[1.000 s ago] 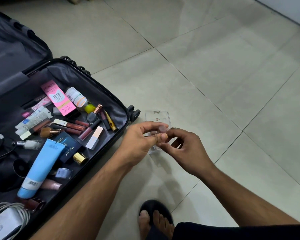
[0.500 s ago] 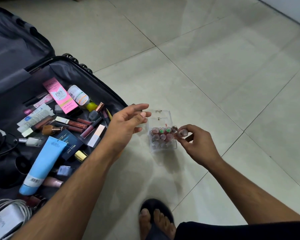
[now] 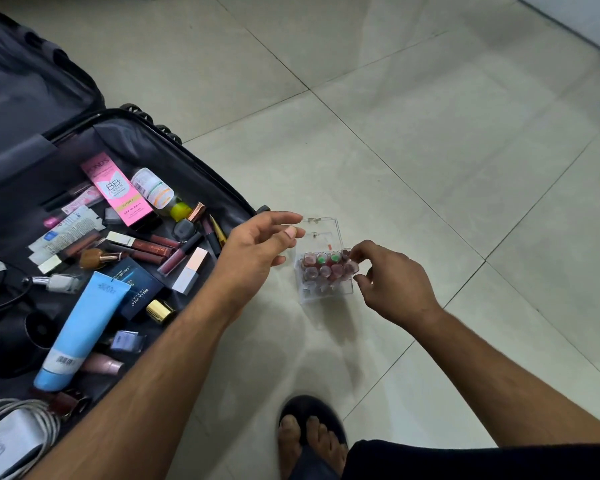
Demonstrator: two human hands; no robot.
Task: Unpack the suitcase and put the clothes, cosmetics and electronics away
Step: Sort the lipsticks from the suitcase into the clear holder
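Lipsticks going into the clear case on the floor.

My right hand [image 3: 394, 284] pinches a small lipstick tube [image 3: 350, 266] at the edge of the clear case [image 3: 321, 230], which stands on the floor tiles [image 3: 430, 133] just beside the open suitcase [image 3: 125, 133]. My left hand [image 3: 253, 249] hovers over the suitcase rim, its grip wide and holding nothing. Cosmetics, among them a blue tube [image 3: 78, 332] and a pink BB cream box [image 3: 116, 188], lie in the suitcase.

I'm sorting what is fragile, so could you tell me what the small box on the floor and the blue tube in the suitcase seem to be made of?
Small box: clear, glossy hard plastic, probably acrylic; the vials show through its walls. Blue tube: matte soft plastic, apparently squeezable, with a printed barcode label.
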